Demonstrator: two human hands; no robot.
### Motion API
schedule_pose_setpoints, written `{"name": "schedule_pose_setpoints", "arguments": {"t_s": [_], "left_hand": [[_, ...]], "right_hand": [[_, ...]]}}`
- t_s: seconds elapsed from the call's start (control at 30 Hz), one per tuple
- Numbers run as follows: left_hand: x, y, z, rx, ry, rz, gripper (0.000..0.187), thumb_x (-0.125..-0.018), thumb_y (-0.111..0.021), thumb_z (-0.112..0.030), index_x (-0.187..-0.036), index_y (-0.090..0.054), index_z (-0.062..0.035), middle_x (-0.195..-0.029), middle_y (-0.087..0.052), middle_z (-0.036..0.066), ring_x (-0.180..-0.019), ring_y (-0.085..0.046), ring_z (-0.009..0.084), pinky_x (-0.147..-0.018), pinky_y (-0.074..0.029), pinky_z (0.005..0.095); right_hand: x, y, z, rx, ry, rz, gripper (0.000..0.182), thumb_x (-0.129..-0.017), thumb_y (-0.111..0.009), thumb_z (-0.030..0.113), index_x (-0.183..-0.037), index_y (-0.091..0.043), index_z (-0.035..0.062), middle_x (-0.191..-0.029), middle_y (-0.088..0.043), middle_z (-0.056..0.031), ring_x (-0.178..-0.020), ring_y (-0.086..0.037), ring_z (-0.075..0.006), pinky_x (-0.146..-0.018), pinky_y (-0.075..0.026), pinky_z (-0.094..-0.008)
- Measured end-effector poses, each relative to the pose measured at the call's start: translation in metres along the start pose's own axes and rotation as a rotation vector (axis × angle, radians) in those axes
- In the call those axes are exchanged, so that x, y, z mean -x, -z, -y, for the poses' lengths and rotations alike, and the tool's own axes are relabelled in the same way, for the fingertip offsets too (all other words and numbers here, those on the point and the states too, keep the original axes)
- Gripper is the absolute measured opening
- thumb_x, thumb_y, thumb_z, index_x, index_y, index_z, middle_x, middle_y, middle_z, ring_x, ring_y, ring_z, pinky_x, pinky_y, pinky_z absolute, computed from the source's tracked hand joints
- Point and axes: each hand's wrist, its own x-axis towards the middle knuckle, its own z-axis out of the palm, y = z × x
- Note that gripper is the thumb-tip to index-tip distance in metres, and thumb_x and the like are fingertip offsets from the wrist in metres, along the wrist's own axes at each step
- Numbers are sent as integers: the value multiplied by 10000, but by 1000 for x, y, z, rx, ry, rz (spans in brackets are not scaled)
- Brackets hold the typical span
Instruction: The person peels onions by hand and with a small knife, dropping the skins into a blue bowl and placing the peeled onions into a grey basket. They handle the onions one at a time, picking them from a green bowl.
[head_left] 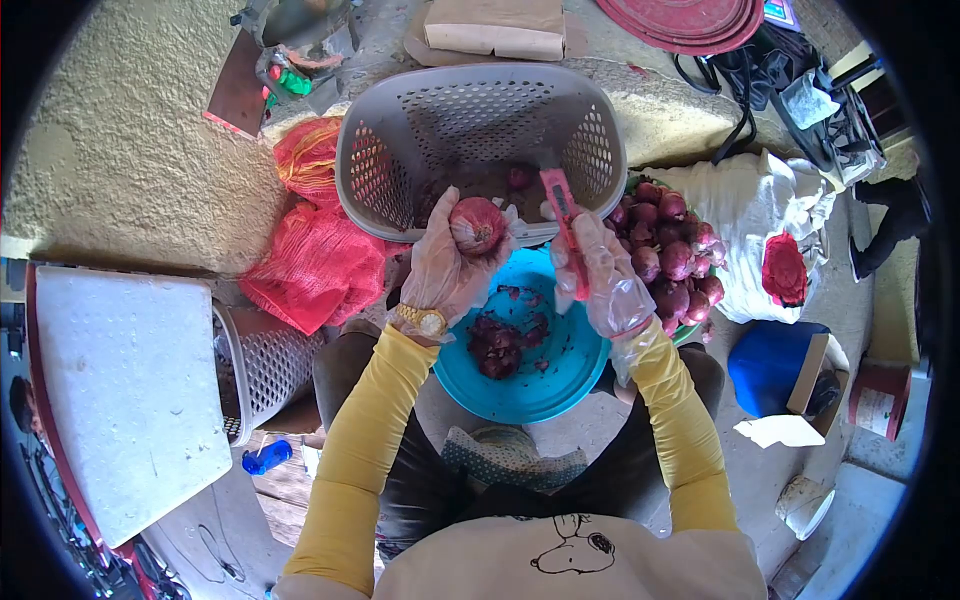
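My left hand (447,265), in a clear plastic glove, cups a red onion (477,226) with dry skin. In my right hand (605,270), also gloved, is a pink box cutter (567,225), its slotted end pointing up and away from me. Both hands are above the near rim of a grey perforated basket (480,75), apart from each other. Under them sits a turquoise basin (570,385) with dark red onion skins (497,345) in it. A heap of red onions (675,250) lies to the right of my right hand.
Red mesh sacks (320,262) lie left of the basket. A white sack (755,225) stands beyond the onion heap. Further right are a blue container (765,365) and an open carton (820,385). A white board (125,390) and a second basket (270,355) are at left.
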Motion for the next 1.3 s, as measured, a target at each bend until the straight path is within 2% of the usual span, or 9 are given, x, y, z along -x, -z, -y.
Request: {"name": "schedule_pose_setpoints", "arguments": {"t_s": [0.2, 0.33, 0.4, 0.57, 0.67, 0.73, 0.97, 1.03, 1.3], "left_hand": [[7, -9, 6, 102, 63, -30, 490, -1046, -627, -362, -1275, -515, 57, -1228, -620, 216, -1123, -637, 332, -910, -583, 456], [6, -5, 5, 44, 93, 23, 479, -1049, -630, -361, -1277, -528, 47, -1218, -621, 190, -1137, -622, 324, -932, -579, 463], [6, -7, 7, 36, 102, 7, 494, -1041, -640, -388, -1257, -540, 45, -1181, -617, 180, -1099, -630, 310, -923, -585, 467], [-1, 3, 14, -22, 129, 93, 438, -1069, -599, -352, -1231, -566, 54, -1132, -636, 177, -1066, -635, 320, -976, -577, 520], [-4, 6, 17, -60, 192, 182, 415, -1078, -583, -346, -1172, -592, 59, -1055, -662, 179, -990, -666, 326, -973, -587, 560], [8, -8, 21, -66, 197, 115, 454, -1102, -528, -394, -1110, -618, 51, -729, -529, 24, -735, -588, 192, -849, -614, 425], [17, -23, 23, -126, 168, 5, 500, -1108, -498, -438, -1121, -620, 47, -753, -503, 12, -716, -526, 148, -805, -611, 368], [0, 2, 23, -73, 198, 192, 496, -1062, -584, -442, -1118, -615, 50, -1000, -692, 198, -975, -698, 331, -894, -619, 543], [-6, 13, 24, -111, 164, 141, 392, -1064, -608, -369, -1105, -636, 20, -1028, -702, 180, -952, -705, 279, -846, -627, 444]], "right_hand": [[-3, 9, 1, 177, 79, 48, 475, -1119, -502, 306, -1495, -463, 18, -1038, -566, 22, -983, -513, -59, -876, -460, -229], [-5, 13, 10, 319, 83, 80, 468, -1082, -591, 310, -1450, -511, 31, -1003, -574, 30, -912, -542, -69, -833, -480, -229], [-12, 14, 18, 778, 97, 36, 495, -993, -707, 466, -1177, -629, 12, -855, -551, 12, -798, -530, -112, -764, -486, -294], [-15, 4, 34, 1369, 301, 67, 841, -652, -786, 802, -963, -701, 25, -814, -691, -198, -812, -687, -418, -727, -525, -502], [-17, -3, 39, 1665, 352, 43, 814, -647, -802, 778, -993, -711, 48, -844, -709, -173, -844, -708, -393, -749, -546, -493], [-21, -6, 39, 1723, 286, 35, 787, -657, -807, 758, -1007, -715, 60, -866, -719, -165, -865, -715, -387, -765, -554, -490], [-26, 8, 26, 1827, 398, -41, 784, -649, -774, 805, -953, -727, 83, -789, -698, -163, -794, -697, -385, -732, -531, -477], [-26, 7, 29, 1824, 402, -28, 781, -644, -779, 802, -947, -725, 85, -778, -696, -156, -784, -697, -383, -728, -531, -475], [-31, 2, 35, 1820, 447, 2, 778, -608, -795, 807, -907, -712, 93, -724, -678, -146, -744, -694, -383, -708, -530, -462]]}}
